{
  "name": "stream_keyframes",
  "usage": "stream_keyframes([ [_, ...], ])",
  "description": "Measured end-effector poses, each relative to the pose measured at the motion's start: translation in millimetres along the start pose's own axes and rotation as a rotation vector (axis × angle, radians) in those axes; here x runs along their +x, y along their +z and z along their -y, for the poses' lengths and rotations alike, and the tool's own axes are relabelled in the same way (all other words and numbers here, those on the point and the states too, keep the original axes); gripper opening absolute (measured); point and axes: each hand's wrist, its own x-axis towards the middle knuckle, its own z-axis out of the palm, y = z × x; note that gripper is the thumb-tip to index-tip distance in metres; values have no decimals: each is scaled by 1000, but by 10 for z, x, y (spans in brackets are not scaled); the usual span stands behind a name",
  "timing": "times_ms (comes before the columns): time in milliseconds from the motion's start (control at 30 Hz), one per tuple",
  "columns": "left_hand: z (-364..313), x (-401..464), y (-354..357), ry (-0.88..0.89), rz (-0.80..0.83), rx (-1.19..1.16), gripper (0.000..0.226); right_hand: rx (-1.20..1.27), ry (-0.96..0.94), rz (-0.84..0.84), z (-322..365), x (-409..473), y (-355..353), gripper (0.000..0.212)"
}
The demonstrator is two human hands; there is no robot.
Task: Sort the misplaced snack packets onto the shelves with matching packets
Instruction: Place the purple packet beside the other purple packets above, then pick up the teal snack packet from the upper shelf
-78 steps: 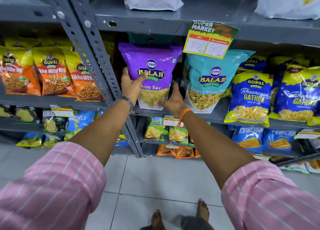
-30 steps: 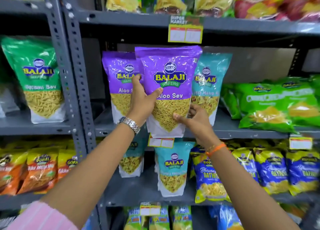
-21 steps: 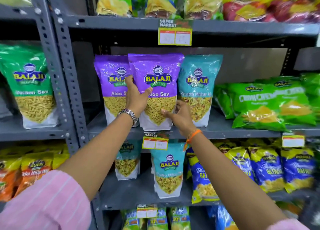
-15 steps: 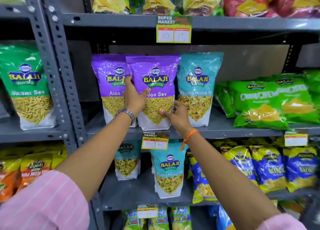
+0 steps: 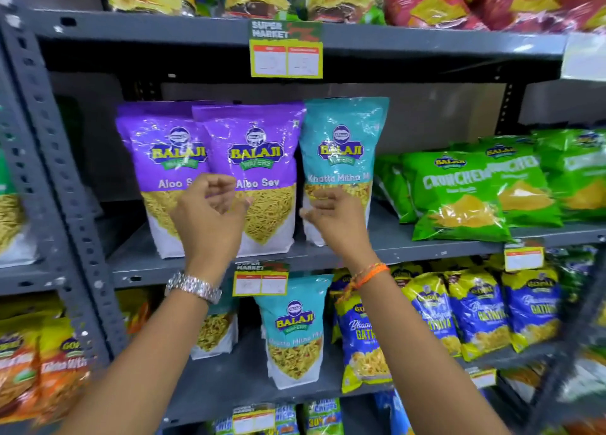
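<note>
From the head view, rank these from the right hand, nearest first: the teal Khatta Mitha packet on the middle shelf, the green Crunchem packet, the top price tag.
1. Teal Khatta Mitha packet: directly behind the right hand.
2. Green Crunchem packet: to its right, same shelf.
3. Top price tag: well above, on the upper shelf edge.

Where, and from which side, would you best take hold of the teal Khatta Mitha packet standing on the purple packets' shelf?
Probably the teal packet by its two side edges at mid-height, from the front. It stands upright facing out, the right hand is open before it, and its right edge is free.
</note>
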Motion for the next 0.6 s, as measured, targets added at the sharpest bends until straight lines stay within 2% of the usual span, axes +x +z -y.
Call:
stream_keyframes([
  [67,-7,-150,191,-22,114,17,37,83,-24,-114,57,67,-289,24],
  [100,-11,-199,300,-37,184,12,40,136,-37,-189,77,135,-419,23],
  [167,-12,-294,536,-65,329,41,47,210,-52,-312,45,345,-660,32],
  [233,21,-375,753,-74,420,154,60,232,-43,-335,-17,563,-839,48],
  [333,41,-463,1021,-128,487,290,73,239,67,-238,-143,844,-936,69],
  [467,41,-536,1340,-153,473,304,45,344,164,-8,-269,1116,-926,79],
  [533,80,-542,1468,-159,457,272,46,370,145,108,-310,1201,-931,62],
  [600,160,-492,1578,-184,386,251,64,412,134,194,-319,1244,-933,40],
])
